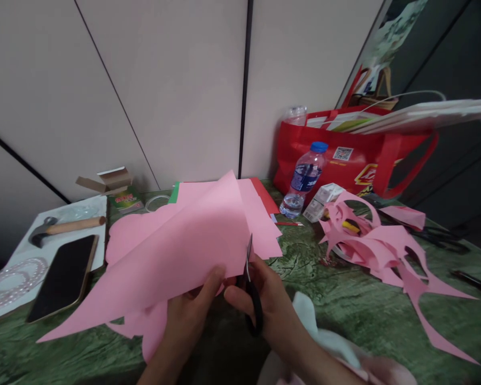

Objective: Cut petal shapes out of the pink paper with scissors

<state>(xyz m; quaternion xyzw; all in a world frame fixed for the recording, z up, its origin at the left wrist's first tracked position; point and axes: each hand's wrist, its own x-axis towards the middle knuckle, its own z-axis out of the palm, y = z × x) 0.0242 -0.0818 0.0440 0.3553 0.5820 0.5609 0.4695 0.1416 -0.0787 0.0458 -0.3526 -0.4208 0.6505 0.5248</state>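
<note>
Left hand: (194, 313) pinching the near edge of the pink sheet (176, 248), thumb on top, the other fingers mostly hidden below.
Right hand: (272, 294) closed on the black handles of the scissors (255, 299), just beside the left one.
Scissors: one blade shows over the sheet's margin; how far the blades stand apart, I cannot tell.
Pink sheet: held raised above the desk (300, 275), left of the bottle (304, 179) and nearer the person.
Cutting done: pink offcuts (385, 246) with curved gaps lie heaped to the right of the bottle, and rounded pink pieces (124, 235) rest well to its left, so several shapes seem already cut.
Cutting left: most of the held sheet looks whole, so this one appears barely begun; straight-edged pink paper (262, 214), just left of the bottle, seems uncut too.
Sheet's look: plain, matte, pale pink, gently bowed, with a long pointed corner drooping farthest left of the bottle.
</note>
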